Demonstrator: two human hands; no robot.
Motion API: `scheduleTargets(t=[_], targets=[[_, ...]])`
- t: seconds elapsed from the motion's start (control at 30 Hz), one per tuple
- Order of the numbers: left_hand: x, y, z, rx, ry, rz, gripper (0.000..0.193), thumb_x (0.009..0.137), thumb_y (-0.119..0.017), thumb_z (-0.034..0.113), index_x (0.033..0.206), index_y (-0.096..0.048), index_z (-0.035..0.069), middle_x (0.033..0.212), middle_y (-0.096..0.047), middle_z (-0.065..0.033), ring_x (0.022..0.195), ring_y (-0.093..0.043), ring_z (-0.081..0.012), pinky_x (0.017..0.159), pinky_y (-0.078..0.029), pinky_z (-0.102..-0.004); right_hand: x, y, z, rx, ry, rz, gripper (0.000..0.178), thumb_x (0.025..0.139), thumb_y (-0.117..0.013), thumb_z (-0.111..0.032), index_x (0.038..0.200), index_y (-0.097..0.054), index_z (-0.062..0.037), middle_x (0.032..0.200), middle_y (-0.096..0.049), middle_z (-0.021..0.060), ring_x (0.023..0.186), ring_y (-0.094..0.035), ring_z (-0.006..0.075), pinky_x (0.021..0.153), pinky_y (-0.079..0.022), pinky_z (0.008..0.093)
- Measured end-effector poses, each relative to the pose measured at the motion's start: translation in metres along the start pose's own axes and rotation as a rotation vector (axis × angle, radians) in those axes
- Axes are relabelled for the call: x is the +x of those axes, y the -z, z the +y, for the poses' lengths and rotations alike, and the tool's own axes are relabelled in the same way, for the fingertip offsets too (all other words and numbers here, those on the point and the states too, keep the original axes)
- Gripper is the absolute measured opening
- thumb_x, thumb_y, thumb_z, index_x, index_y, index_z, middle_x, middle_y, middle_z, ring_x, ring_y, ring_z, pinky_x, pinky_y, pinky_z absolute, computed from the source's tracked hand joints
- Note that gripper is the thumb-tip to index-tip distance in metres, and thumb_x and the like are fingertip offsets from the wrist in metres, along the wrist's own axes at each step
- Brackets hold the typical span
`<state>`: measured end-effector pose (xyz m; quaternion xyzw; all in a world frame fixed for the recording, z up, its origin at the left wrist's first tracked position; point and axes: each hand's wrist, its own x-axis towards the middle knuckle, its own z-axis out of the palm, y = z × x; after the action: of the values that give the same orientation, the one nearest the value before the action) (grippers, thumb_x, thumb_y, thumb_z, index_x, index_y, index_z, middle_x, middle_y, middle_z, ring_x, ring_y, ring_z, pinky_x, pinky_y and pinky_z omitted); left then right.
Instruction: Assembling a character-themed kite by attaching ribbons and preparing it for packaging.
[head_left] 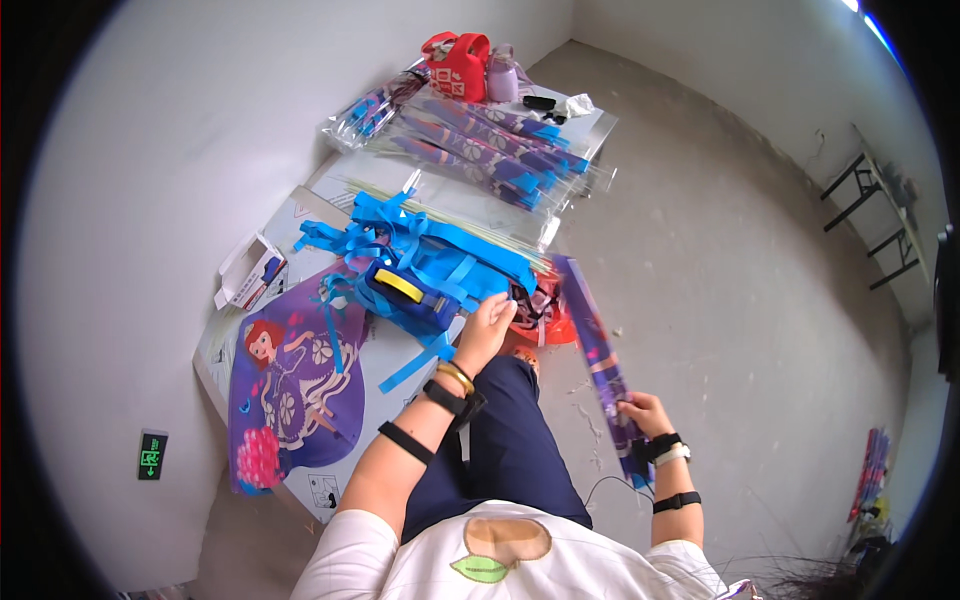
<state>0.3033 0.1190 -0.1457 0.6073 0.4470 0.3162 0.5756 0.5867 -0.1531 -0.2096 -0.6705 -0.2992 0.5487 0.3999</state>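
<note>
My right hand (pixel 648 415) is closed round the lower part of a folded purple kite (pixel 597 355), long and narrow, which slants upward over the floor beside the table. My left hand (pixel 484 332) has its fingers pinched together at the table's near edge; what they hold, if anything, cannot be made out. Beside it lies a dark blue tape dispenser (pixel 425 305) with a yellow core, on a heap of bright blue strips and fabric (pixel 455 262). Further left, a purple printed kite sail (pixel 300 370) with a cartoon figure is spread flat.
Thin pale rods (pixel 480 232) lie behind the blue heap. Bagged folded kites (pixel 480 150), a red bag (pixel 457 68) and a lilac bottle (pixel 502 75) stand or lie at the table's far end. An open small box (pixel 250 272) is by the left wall. A red plastic bag (pixel 545 315) hangs by my knee.
</note>
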Motion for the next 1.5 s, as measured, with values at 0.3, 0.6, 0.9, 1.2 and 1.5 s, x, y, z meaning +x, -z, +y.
scheduleTargets(t=[0.3, 0.6, 0.9, 1.2, 1.5], targets=[[0.139, -0.049, -0.027, 0.835, -0.354, -0.094, 0.048, 0.088, -0.068, 0.022, 0.131, -0.056, 0.005, 0.143, -0.048, -0.0228, 0.129, -0.049, -0.0405, 0.108, -0.042, -0.0451, -0.003, 0.086, 0.019, 0.063, -0.132, 0.145, 0.013, 0.091, -0.070, -0.008, 0.099, -0.072, 0.0021, 0.086, -0.069, -0.0014, 0.075, -0.060, 0.0075, 0.071, -0.049, 0.0246], [0.203, -0.085, -0.058, 1.313, -0.331, -0.165, 0.056, 0.092, -0.064, 0.035, 0.141, -0.051, 0.013, 0.151, -0.040, -0.0234, 0.140, -0.039, -0.0395, 0.116, -0.032, -0.0477, 0.031, 0.091, -0.021, 0.040, -0.280, 0.060, 0.016, 0.093, -0.070, -0.012, 0.103, -0.072, -0.0005, 0.087, -0.069, -0.0035, 0.076, -0.061, 0.0063, 0.071, -0.051, 0.0244], [0.215, -0.072, -0.072, 1.348, -0.374, -0.092, 0.061, 0.090, -0.065, 0.037, 0.138, -0.050, 0.002, 0.144, -0.049, -0.0193, 0.131, -0.049, -0.0341, 0.111, -0.037, -0.0453, 0.079, 0.095, -0.047, 0.096, -0.260, -0.096, 0.017, 0.093, -0.071, -0.015, 0.103, -0.073, -0.0010, 0.086, -0.070, -0.0040, 0.075, -0.061, 0.0056, 0.071, -0.052, 0.0239], [0.212, -0.072, -0.067, 1.283, -0.334, -0.060, 0.061, 0.088, -0.068, 0.037, 0.135, -0.052, 0.002, 0.146, -0.049, -0.0153, 0.132, -0.047, -0.0310, 0.109, -0.038, -0.0450, 0.101, 0.111, -0.069, -0.019, -0.313, -0.186, 0.024, 0.093, -0.072, -0.016, 0.111, -0.073, -0.0007, 0.089, -0.071, -0.0012, 0.075, -0.063, 0.0078, 0.072, -0.054, 0.0252], [0.203, -0.077, -0.070, 1.319, -0.430, -0.135, 0.065, 0.093, -0.060, 0.043, 0.145, -0.046, 0.007, 0.153, -0.041, -0.0185, 0.141, -0.039, -0.0342, 0.114, -0.031, -0.0476, 0.093, 0.119, -0.052, -0.038, -0.301, -0.150, 0.017, 0.093, -0.070, -0.015, 0.104, -0.073, -0.0014, 0.086, -0.070, -0.0030, 0.074, -0.062, 0.0069, 0.071, -0.053, 0.0247]])
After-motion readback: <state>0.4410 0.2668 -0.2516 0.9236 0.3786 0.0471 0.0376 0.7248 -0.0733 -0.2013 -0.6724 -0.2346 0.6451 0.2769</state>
